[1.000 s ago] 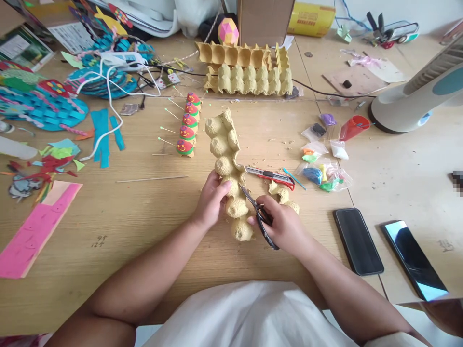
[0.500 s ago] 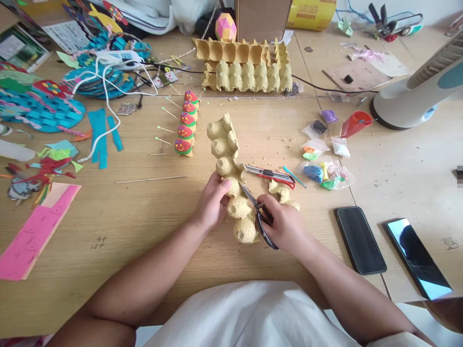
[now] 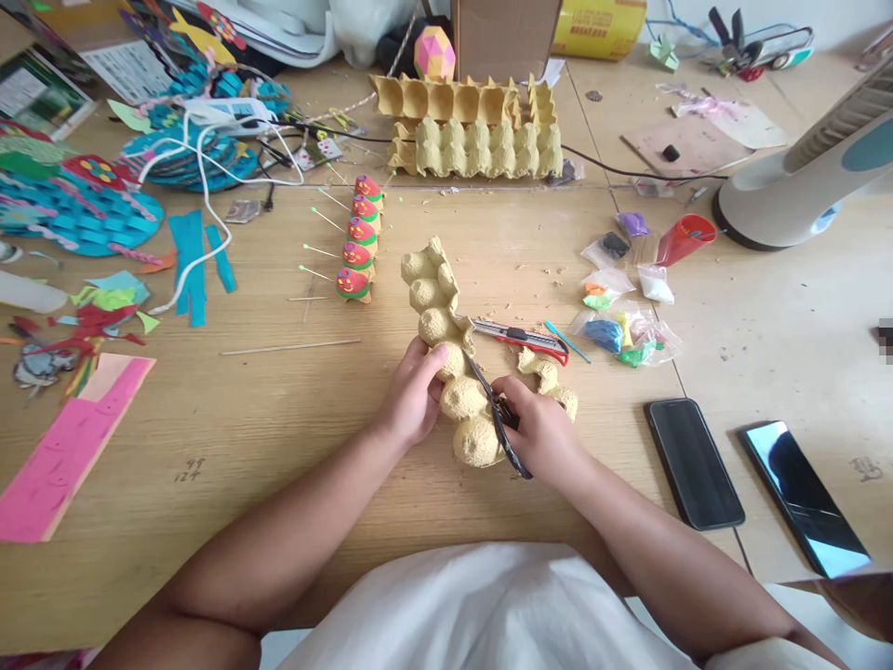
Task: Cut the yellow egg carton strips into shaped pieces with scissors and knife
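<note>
My left hand (image 3: 417, 389) grips a yellowish strip of egg carton (image 3: 462, 398) near its middle, thumb on top of a cup. In my right hand (image 3: 540, 423) is a pair of black-handled scissors (image 3: 503, 430), its blades at the strip's ragged right edge. Part of the blades is hidden by the carton. Just beyond the scissors lies a utility knife (image 3: 520, 335) with a red edge. A cut-off carton scrap (image 3: 544, 372) rests beside my right hand.
Painted caterpillar-like carton figures (image 3: 359, 244) stand left of the strip. More egg cartons (image 3: 488, 149) sit at the back. To the right are bags of coloured clay (image 3: 620, 337), a red cup (image 3: 687, 239), two phones (image 3: 696, 463) and a white fan base (image 3: 760, 209).
The scissors' blades have come closer together on the carton edge. The strip's far end has dipped slightly toward me; my left hand keeps its hold.
</note>
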Demonstrator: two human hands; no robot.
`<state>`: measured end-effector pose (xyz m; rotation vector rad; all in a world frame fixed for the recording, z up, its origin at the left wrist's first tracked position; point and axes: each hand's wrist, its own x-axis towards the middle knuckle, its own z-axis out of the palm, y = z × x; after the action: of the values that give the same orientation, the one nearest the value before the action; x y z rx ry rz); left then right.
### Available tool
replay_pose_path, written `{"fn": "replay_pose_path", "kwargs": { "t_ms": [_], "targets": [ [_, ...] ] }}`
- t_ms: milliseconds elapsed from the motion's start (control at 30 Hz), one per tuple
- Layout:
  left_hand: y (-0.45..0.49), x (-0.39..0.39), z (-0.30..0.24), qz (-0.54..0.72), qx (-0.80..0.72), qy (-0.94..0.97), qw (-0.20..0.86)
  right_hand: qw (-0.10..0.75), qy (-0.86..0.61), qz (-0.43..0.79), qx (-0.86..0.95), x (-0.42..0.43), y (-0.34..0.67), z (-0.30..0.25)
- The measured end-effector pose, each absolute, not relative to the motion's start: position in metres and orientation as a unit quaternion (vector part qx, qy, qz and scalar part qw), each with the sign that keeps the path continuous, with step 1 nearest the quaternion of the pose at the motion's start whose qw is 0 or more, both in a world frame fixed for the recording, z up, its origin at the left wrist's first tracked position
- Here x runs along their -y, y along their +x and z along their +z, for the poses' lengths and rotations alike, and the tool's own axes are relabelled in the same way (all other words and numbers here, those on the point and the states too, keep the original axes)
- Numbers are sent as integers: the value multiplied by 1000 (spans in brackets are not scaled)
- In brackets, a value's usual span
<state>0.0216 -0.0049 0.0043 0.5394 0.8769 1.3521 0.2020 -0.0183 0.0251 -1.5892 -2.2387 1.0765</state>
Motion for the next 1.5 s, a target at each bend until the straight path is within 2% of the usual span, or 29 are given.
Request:
{"fn": "replay_pose_path", "kwargs": {
  "t_ms": [533,733,867,1500],
  "targets": [
    [21,3,1,600,-409,239,644,149,-509,394,751,15,202,17],
    [16,1,1,594,-426,262,630,179,-448,527,700,4,211,16],
    [14,0,3,591,-427,267,630,159,-422,586,673,1,216,21],
    [10,1,2,572,-405,326,634,84,-394,657,638,-6,238,47]
  ]
}}
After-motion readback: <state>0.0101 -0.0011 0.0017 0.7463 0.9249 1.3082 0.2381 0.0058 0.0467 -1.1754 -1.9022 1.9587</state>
